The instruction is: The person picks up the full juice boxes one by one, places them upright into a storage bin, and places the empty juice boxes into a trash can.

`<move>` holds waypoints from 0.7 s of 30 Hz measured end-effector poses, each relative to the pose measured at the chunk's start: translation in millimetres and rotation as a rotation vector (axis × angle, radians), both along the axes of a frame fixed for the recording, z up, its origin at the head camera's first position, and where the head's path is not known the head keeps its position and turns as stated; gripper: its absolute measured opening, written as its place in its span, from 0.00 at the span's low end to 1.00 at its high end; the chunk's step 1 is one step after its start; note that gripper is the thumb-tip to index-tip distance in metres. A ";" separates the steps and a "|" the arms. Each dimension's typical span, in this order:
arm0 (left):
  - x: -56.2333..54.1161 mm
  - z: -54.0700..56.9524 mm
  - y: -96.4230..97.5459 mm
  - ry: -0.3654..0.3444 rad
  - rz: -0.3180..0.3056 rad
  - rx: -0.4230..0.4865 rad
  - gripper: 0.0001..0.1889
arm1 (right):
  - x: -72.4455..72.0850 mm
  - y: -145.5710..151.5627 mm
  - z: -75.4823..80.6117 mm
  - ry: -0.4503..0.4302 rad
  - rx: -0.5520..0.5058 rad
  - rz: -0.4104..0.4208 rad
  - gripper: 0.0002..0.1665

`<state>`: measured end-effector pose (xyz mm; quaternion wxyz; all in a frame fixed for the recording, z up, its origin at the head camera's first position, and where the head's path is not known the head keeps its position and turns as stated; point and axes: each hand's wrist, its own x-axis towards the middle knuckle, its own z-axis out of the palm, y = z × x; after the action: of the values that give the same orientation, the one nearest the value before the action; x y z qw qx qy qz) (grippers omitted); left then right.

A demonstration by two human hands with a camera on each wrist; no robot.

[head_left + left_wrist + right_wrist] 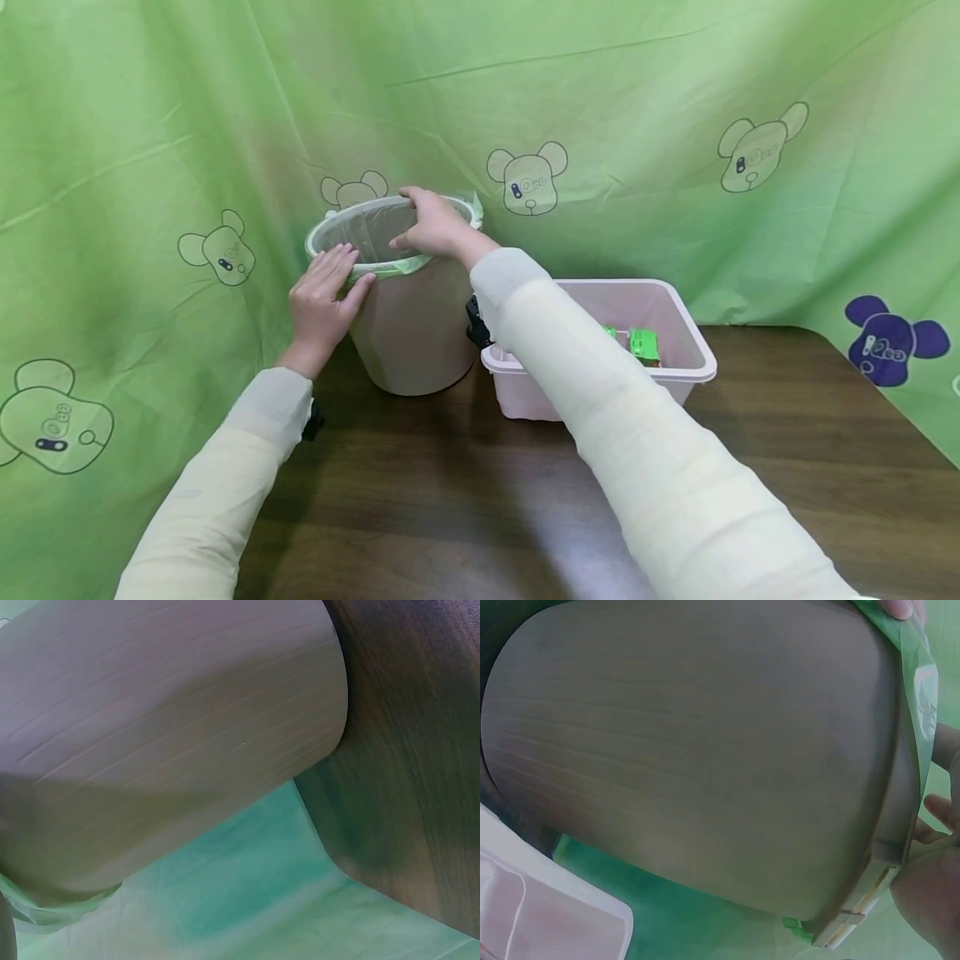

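Note:
A tapered grey-brown trash bin [412, 333] stands upright on the table, with a thin green bag [390, 268] lining it and folded over its pale rim [352, 210]. At the front left of the rim lies my left hand [321, 302], fingers extended over the edge and thumb spread along the bag. My right hand [437, 225] reaches across the opening from the right, thumb and fingers apart over the mouth. Seen from the right wrist, the bag's fold [922, 697] hangs over the bin's edge. The left wrist view shows mostly the bin's side [187, 712].
Right of the bin is a pale pink rectangular tub [686, 377] with bright green items [643, 344] inside, partly hidden by my right sleeve. A green curtain [637, 75] hangs behind the brown wooden table [420, 500].

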<state>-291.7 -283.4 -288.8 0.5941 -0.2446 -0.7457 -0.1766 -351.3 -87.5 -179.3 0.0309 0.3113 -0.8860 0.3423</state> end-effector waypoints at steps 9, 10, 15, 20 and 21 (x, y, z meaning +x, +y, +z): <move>1.6 0.3 -1.7 -0.003 0.002 -0.001 0.19 | 4.1 7.0 1.6 0.006 -0.009 0.011 0.50; 1.7 0.7 -1.7 -0.004 0.003 -0.004 0.19 | 4.5 8.4 1.5 0.013 -0.013 0.013 0.49; 2.0 2.1 -2.3 -0.023 0.007 -0.024 0.19 | 6.7 16.4 -1.6 0.040 -0.035 0.032 0.48; 3.7 3.7 -6.7 -0.038 0.014 -0.046 0.19 | 9.2 24.5 -3.3 0.057 -0.045 0.062 0.46; 4.1 4.1 -7.5 -0.039 0.014 -0.048 0.19 | 9.7 26.4 -3.5 0.065 -0.045 0.066 0.46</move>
<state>-287.6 -290.9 -284.7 0.5747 -0.2501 -0.7627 -0.1595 -341.6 -61.1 -182.8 0.0551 0.3507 -0.8658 0.3526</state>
